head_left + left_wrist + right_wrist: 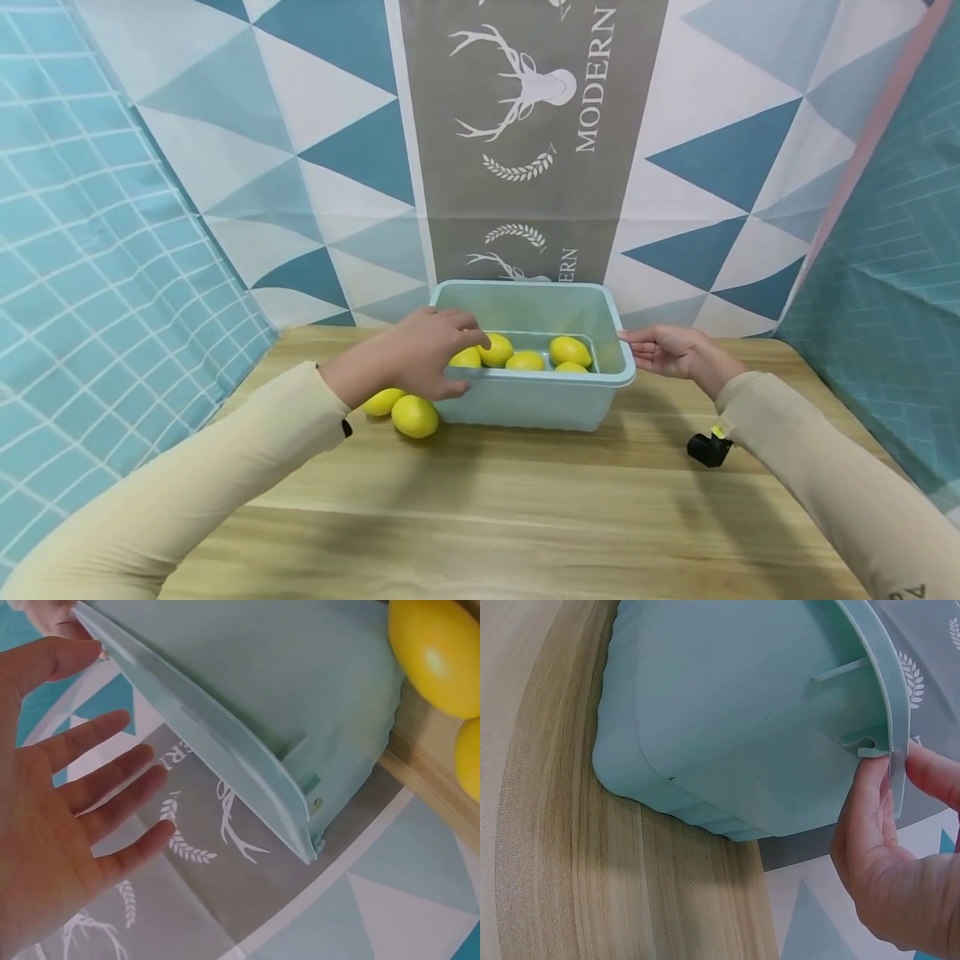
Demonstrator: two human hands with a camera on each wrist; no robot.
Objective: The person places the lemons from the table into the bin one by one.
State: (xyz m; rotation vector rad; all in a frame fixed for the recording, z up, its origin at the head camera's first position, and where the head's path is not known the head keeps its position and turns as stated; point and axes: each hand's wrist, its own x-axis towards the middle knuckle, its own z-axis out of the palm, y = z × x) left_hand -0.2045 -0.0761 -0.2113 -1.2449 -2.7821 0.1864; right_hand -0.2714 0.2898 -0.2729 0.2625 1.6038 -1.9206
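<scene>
A light-green plastic bin (525,404) stands upright on the table, with several yellow lemons (568,350) on its floor. My right hand (671,350) pinches the bin's right rim, thumb on one side and curled fingers underneath, as the right wrist view shows. Over the bin's left front corner is my left hand (427,350). Its fingers are spread and hold nothing, and the left wrist view has the palm (52,825) beside the bin's rim (202,727). Two more lemons (415,417) lie outside, against the bin's left end, partly below my left hand.
The wooden table (525,517) reaches back to a patterned cloth wall (360,150). A blue checked cloth (112,250) hangs at the left and a teal one (885,267) at the right. A black wrist device (708,448) sticks out under my right sleeve.
</scene>
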